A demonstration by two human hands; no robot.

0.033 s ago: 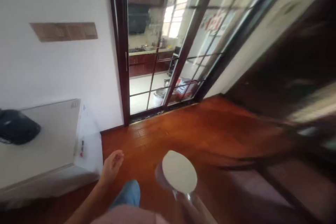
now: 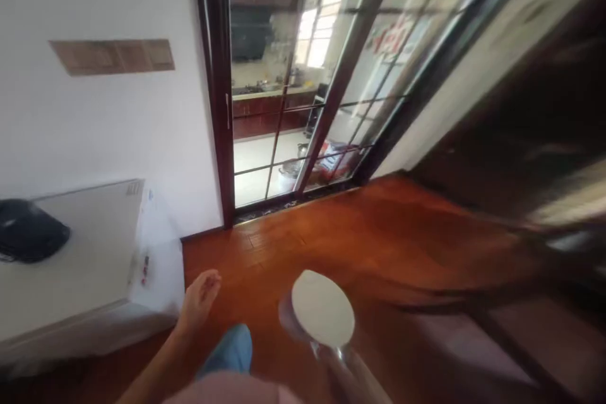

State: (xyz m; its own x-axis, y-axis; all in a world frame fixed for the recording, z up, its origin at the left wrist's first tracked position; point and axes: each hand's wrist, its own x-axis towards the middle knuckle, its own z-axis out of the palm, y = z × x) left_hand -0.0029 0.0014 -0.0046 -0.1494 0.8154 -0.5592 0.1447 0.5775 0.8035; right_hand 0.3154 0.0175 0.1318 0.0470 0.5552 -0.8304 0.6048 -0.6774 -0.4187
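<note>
White round disc (image 2: 322,308), prob. a lid or plate, sits low centre of view, carried out front over the wood floor (image 2: 360,240); blurred, so exact type unclear. Right hand (image 2: 341,361) under it is smeared by motion, looks to be grasping it from below, grip can't be confirmed. Left hand (image 2: 199,300) hangs free, fingers loose, holding nothing. Desk (image 2: 89,246) w/ dark bag (image 2: 29,230) to left; glass sliding door (image 2: 293,88) ahead.

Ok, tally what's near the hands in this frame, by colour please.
White: 2, the round lid-topped container at the right hand and the plastic bag near the left hand.
Black: 1, the bag on the counter.
Total: 3.
</note>
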